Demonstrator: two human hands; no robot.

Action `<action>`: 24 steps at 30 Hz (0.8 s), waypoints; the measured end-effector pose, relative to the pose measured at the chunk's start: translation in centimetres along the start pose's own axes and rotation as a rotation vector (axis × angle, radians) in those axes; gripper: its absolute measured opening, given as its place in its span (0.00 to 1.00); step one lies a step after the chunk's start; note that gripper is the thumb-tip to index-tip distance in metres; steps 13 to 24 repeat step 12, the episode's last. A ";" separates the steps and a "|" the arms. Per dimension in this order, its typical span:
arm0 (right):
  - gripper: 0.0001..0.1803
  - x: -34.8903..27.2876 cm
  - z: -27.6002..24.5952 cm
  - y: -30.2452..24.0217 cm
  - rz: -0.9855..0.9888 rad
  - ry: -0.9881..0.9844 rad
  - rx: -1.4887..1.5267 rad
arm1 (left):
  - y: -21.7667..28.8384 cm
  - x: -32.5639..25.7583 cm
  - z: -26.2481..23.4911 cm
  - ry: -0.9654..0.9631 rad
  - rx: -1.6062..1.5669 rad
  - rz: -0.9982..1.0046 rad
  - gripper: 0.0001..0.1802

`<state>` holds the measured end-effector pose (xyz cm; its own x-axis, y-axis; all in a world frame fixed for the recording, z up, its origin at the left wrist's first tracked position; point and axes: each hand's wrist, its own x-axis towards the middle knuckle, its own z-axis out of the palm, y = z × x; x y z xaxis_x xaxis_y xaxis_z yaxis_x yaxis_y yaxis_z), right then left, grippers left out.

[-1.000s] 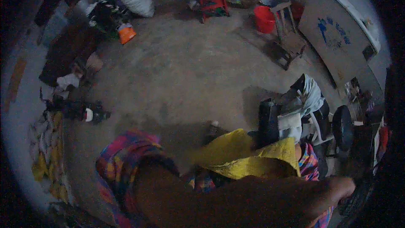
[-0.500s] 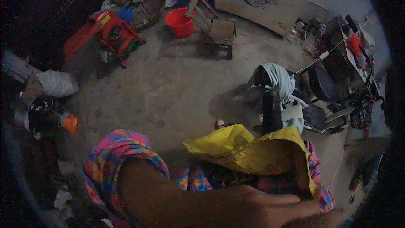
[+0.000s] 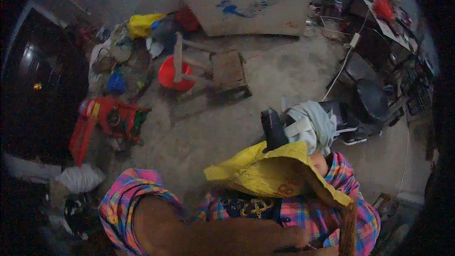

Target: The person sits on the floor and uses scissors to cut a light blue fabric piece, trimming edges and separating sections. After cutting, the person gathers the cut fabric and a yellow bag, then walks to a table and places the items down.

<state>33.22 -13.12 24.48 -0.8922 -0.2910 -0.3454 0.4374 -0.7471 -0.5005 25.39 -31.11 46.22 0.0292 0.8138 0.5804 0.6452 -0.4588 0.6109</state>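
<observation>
A yellow sack-like sheet [image 3: 256, 173], curved and creased with a shadowed hollow, stands up in front of my body. My left forearm, in a rolled plaid sleeve, crosses low over my front to the right. My left hand [image 3: 289, 238] is at the lower edge, below the sheet; its fingers are cut off or too dim to make out. A rough brown strip [image 3: 348, 230] runs down from the sheet's right corner to the right of that hand. Behind the sheet's right side a patch of my right arm [image 3: 320, 163] shows beside its plaid sleeve. My right hand is hidden.
Just beyond the sheet is a parked two-wheeler with a black seat [image 3: 372, 98] and a pale cloth [image 3: 313, 118] draped on it. Farther off are a wooden stool [image 3: 230, 68], a red bucket [image 3: 168, 73], a red machine [image 3: 111, 118] and a large pale chest [image 3: 251, 9].
The view has swung, so the stool, bucket and chest sit farther left. My left hand has drawn back to the left and lower. The brown strip at the sheet's right has come into sight.
</observation>
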 end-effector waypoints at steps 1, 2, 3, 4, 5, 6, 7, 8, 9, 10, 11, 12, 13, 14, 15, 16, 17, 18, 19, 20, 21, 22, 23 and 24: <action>0.26 -0.7 0.0 -1.0 -0.055 0.029 0.041 | -0.6 1.6 0.5 0.078 -0.062 0.007 0.23; 0.26 -0.3 -0.3 -1.4 -0.134 0.050 0.093 | -1.9 2.2 0.4 0.082 -0.108 0.029 0.22; 0.25 -0.5 -0.3 -2.2 -0.214 0.072 0.151 | -3.3 3.7 0.1 0.085 -0.153 0.051 0.22; 0.25 0.0 -0.6 -2.4 -0.349 0.071 0.129 | -4.7 4.3 -0.4 0.043 -0.185 0.084 0.21; 0.24 0.5 -0.8 -3.0 -0.376 0.138 0.148 | -6.2 5.0 -1.4 0.005 -0.216 0.113 0.21; 0.24 1.1 -1.3 -3.1 -0.396 0.199 0.166 | -7.6 5.6 -2.6 -0.026 -0.240 0.140 0.21; 0.24 2.1 -1.8 -3.3 -0.412 0.256 0.180 | -9.0 6.1 -3.8 -0.053 -0.260 0.166 0.20; 0.23 2.9 -2.5 -3.4 -0.450 0.342 0.113 | -10.4 6.5 -5.0 -0.072 -0.255 0.219 0.19; 0.23 4.0 -3.3 -3.1 -0.420 0.344 0.214 | -11.9 6.9 -6.2 -0.091 -0.251 0.271 0.19; 0.23 4.9 -4.2 -2.7 -0.391 0.344 0.312 | -13.9 7.3 -7.7 -0.110 -0.230 0.361 0.18; 0.23 6.0 -5.5 -2.1 -0.360 0.334 0.414 | -15.7 7.7 -9.5 -0.150 -0.223 0.443 0.17; 0.25 7.1 -7.5 -2.1 -0.358 0.295 0.314 | -17.5 8.5 -11.4 -0.190 -0.219 0.525 0.16; 0.25 7.1 -7.5 -2.1 -0.358 0.295 0.314 | -17.5 8.5 -11.4 -0.190 -0.219 0.525 0.16; 0.25 7.1 -7.5 -2.1 -0.358 0.295 0.314 | -17.5 8.5 -11.4 -0.190 -0.219 0.525 0.16; 0.25 7.1 -7.5 -2.1 -0.358 0.295 0.314 | -17.5 8.5 -11.4 -0.190 -0.219 0.525 0.16; 0.25 7.1 -7.5 -2.1 -0.358 0.295 0.314 | -17.5 8.5 -11.4 -0.190 -0.219 0.525 0.16; 0.25 7.1 -7.5 -2.1 -0.358 0.295 0.314 | -17.5 8.5 -11.4 -0.190 -0.219 0.525 0.16; 0.25 7.1 -7.5 -2.1 -0.358 0.295 0.314 | -17.5 8.5 -11.4 -0.190 -0.219 0.525 0.16; 0.25 7.1 -7.5 -2.1 -0.358 0.295 0.314 | -17.5 8.5 -11.4 -0.190 -0.219 0.525 0.16; 0.25 7.1 -7.5 -2.1 -0.358 0.295 0.314 | -17.5 8.5 -11.4 -0.190 -0.219 0.525 0.16; 0.25 7.1 -7.5 -2.1 -0.358 0.295 0.314 | -17.5 8.5 -11.4 -0.190 -0.219 0.525 0.16; 0.25 7.1 -7.5 -2.1 -0.358 0.295 0.314 | -17.5 8.5 -11.4 -0.190 -0.219 0.525 0.16; 0.25 7.1 -7.5 -2.1 -0.358 0.295 0.314 | -17.5 8.5 -11.4 -0.190 -0.219 0.525 0.16; 0.25 7.1 -7.5 -2.1 -0.358 0.295 0.314 | -17.5 8.5 -11.4 -0.190 -0.219 0.525 0.16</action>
